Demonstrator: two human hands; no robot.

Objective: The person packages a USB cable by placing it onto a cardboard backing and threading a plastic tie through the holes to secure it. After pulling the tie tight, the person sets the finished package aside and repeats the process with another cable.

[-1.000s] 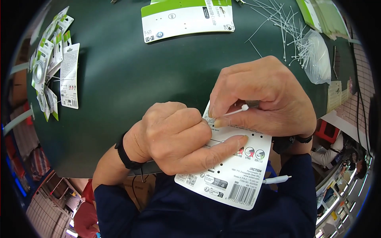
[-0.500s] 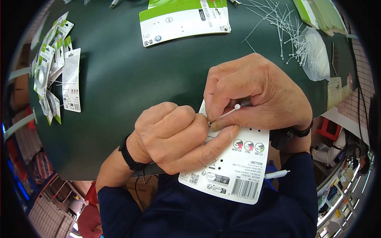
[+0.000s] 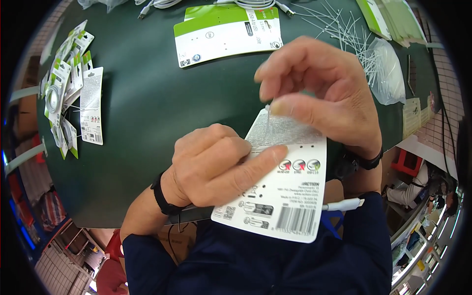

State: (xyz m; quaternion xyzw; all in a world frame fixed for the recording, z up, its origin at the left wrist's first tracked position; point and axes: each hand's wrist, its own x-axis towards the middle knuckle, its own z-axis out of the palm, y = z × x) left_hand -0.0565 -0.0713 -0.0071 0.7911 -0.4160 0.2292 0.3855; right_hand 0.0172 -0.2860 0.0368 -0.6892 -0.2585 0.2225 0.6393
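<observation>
Observing the left hand [image 3: 214,166], we find its grip pinching the printed white card [image 3: 297,184] at the green table's [image 3: 147,118] near edge, thumb across its face. Right hand [image 3: 339,104]: grip spread; we cannot tell whether its thumb touches the white cable tie [image 3: 268,119]. 1 white connector [image 3: 344,204] juts past the card's right edge.

One held card [image 3: 295,183], two wristbands [image 3: 163,194], two far cable coils [image 3: 254,4], dozens of ties [image 3: 350,33]

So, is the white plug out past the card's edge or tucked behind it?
Out: the white plug pokes past the right edge of the card under the left hand; what lies behind is hidden.
</observation>
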